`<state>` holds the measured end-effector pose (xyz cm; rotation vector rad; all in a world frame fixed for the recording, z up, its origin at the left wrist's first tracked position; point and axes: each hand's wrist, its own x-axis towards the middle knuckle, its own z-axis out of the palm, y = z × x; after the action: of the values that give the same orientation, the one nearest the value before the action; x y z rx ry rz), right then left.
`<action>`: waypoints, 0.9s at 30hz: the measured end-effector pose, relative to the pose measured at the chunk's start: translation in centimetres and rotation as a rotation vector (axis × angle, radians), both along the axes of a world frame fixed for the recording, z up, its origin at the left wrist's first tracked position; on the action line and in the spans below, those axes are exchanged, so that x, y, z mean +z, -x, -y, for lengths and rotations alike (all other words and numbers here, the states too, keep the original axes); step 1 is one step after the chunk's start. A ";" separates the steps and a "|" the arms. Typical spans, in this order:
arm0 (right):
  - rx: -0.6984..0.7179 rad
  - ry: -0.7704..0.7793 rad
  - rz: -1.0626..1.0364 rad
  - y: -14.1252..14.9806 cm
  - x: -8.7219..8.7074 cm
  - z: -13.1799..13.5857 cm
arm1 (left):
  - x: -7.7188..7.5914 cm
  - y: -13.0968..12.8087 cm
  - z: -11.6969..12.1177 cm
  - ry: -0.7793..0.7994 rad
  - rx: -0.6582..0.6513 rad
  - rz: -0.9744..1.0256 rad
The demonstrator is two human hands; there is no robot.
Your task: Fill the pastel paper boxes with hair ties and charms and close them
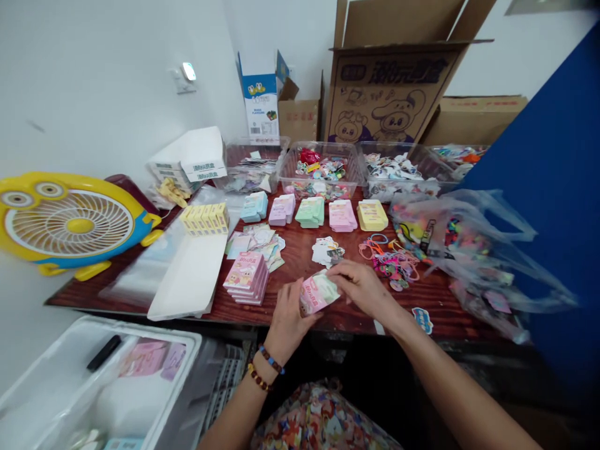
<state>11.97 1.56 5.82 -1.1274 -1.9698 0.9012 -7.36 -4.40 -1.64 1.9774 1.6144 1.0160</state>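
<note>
- Grasping a small pink box (312,300) in the left hand (287,314), closed firmly round it, with fingers at the side and thumb along the lower edge.
- Pinching with the right hand (360,286), thumb and fingers drawn together, on a pale green-and-white slip (330,287) at the box's upper right; cannot tell whether inside the box or against its face.
- Held tilted over the front edge of the dark red wood-grained table (295,253), near the middle.
- Coloured pink, with white Chinese lettering across the front, partly hidden.
- Looking much like the stack of pink boxes (246,275) just left, printed with bold characters above pale cartoon figures.
- Printed on the large brown carton (384,100) behind: big purple Chinese characters, seeming to end in 盲盒, above outlined cartoon figures.
- Lettered in green on the white box (206,153): Chinese characters, too small to read surely.
- Marked on the blue-and-white carton (261,112): a barcode and tiny print.
- Lettered white on the blue sticker (422,320) at front right, illegibly.
</note>
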 end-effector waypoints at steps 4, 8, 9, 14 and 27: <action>-0.108 0.082 0.042 -1.5 -1.5 -2.4 | -0.7 0.1 -0.3 0.008 0.001 -0.013; -0.286 0.071 0.252 -3.5 -3.9 -7.3 | -1.4 0.2 -0.2 0.006 0.006 0.016; -0.292 0.055 0.283 -3.7 -4.4 -8.4 | -1.5 0.1 -0.1 0.003 0.010 0.027; -0.285 0.056 0.319 -3.1 -6.8 -11.4 | -1.8 0.1 0.2 -0.029 0.005 0.063; -0.349 0.135 -0.012 -6.1 -5.2 -8.8 | -1.0 -0.1 -1.0 0.027 0.051 0.006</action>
<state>18.04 10.34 0.61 -1.4827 -1.6503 0.8580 -7.23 -3.36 -2.64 1.9228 1.6740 1.0126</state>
